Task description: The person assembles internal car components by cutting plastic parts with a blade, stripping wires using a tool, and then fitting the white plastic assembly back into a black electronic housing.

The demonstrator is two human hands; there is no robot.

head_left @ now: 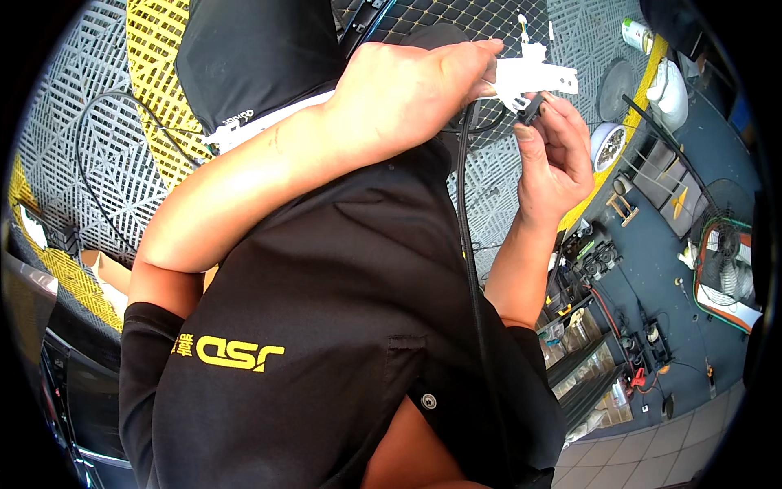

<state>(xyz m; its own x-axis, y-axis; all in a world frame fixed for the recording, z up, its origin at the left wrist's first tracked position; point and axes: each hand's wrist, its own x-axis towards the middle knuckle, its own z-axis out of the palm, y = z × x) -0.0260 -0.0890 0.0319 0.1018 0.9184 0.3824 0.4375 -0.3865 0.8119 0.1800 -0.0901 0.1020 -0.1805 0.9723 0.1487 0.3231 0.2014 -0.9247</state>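
My left hand (411, 90) is closed around a long white plastic strip (542, 77), whose bracket-like end sticks out past my fingers. Its other end shows beyond my left forearm; the forearm hides the stretch between. At the bracket end, my right hand (562, 159) pinches a small black connector-like piece (529, 111) between thumb and fingers. That piece touches the underside of the white strip, but I cannot tell whether it is joined to it. A black cable (463, 196) runs down my front from near my left hand.
Grey and yellow grid tiles (155, 73) cover the floor. Off to the right are a white round tub (608, 145), a white jug-like container (668, 94), a fan (725, 240) and scattered tools and cables. A cardboard box (107, 273) sits at the left, beside dark car bodywork (81, 383).
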